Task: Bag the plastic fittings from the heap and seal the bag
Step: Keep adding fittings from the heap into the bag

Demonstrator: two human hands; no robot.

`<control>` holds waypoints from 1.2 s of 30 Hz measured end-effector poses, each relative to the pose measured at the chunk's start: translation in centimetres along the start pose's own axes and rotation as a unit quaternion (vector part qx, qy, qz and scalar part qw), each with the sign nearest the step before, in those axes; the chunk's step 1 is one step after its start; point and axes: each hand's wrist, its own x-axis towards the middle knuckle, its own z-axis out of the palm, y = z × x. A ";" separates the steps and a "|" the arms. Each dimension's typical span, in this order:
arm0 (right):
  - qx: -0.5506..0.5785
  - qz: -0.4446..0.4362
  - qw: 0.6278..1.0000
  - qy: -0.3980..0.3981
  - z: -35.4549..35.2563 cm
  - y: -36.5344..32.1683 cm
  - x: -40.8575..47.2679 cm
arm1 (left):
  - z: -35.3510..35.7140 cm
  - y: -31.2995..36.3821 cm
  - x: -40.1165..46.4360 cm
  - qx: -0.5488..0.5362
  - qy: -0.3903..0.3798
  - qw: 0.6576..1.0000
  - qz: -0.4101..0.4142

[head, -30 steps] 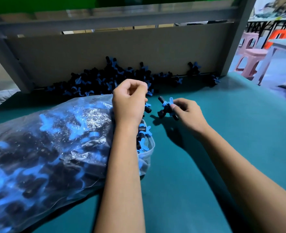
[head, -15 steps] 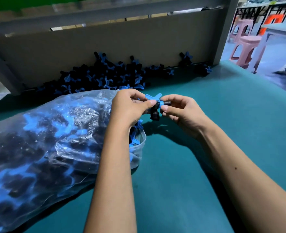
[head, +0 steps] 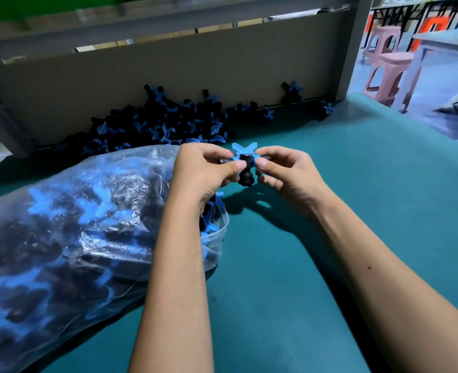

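Now both hands, left hand (head: 206, 170) and right hand (head: 284, 170), pinch one fitting (head: 245, 164) between fingertips; likely light, rigid, best gripped by its black stubs.

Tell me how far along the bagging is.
Mostly done: the bag is nearly full, its mouth open. In hand: left hand and right hand pinch one fitting together. Left: the heap at the backboard, then sealing.
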 end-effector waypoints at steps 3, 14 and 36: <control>-0.026 -0.002 0.999 -0.033 0.5 0.3 -0.3 | 0.0 -0.2 0.1 0.004 0.003 1.000 -0.002; -0.109 -0.093 0.979 0.147 1.5 0.9 -0.1 | 0.1 -0.4 0.6 -0.035 0.110 0.993 0.011; -0.064 -0.077 0.992 0.077 4.7 2.1 -0.9 | 1.2 0.9 -0.1 -0.045 0.099 0.993 0.046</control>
